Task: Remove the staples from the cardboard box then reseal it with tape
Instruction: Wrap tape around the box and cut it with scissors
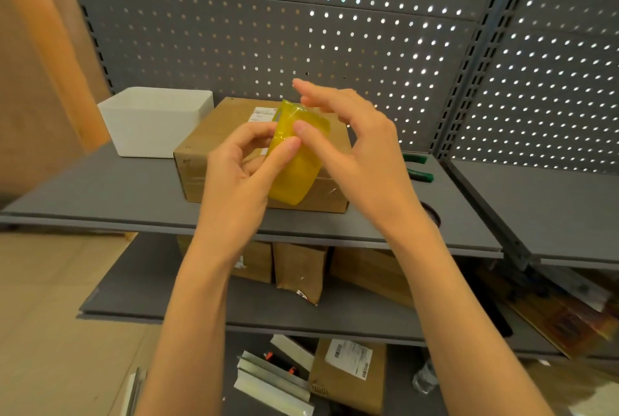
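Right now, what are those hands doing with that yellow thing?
A person is holding a roll of yellow tape up in front of a cardboard box that sits on a grey shelf. The left hand pinches the roll, and the right hand touches it with its thumb while its fingers stay spread. A white bin stands beside the box, and green-handled pliers lie to the right.

even, soft indoor light with faint shadows. bright spots shine through the pegboard (335, 30) holes. wide-angle bending and blur at the edges.
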The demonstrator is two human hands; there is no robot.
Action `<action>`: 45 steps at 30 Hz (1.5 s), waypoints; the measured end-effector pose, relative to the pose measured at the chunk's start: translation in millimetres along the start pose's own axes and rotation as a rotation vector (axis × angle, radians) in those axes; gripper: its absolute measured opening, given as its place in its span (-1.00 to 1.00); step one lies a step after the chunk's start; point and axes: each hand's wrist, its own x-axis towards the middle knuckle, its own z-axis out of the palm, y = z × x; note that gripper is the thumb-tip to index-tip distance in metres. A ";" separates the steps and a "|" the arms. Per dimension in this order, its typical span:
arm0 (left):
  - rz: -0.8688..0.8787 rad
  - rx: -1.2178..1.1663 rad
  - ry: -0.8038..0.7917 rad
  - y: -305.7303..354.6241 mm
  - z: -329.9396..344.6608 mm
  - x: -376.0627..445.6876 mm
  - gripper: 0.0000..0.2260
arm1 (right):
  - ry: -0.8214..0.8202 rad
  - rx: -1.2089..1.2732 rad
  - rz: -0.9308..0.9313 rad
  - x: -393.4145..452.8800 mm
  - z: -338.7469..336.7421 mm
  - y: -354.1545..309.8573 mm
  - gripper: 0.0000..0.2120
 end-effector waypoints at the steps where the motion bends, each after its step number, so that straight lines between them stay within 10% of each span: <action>1: -0.004 -0.002 -0.004 0.3 0.8 -0.6 -0.86 | -0.017 0.002 -0.010 -0.5 -1.4 0.4 -0.67; 23: -0.327 0.007 -0.234 -9.1 6.1 -11.0 -0.64 | 0.015 -0.008 0.123 -11.9 -4.3 29.6 -0.90; 36: -0.522 0.040 -0.004 -8.6 -3.6 -3.9 -0.82 | 0.036 -0.410 -0.256 3.0 19.1 19.9 -0.85; 45: -0.506 0.077 0.039 -5.2 -22.5 -26.3 -0.78 | -0.259 0.231 0.139 9.2 44.6 17.9 -0.95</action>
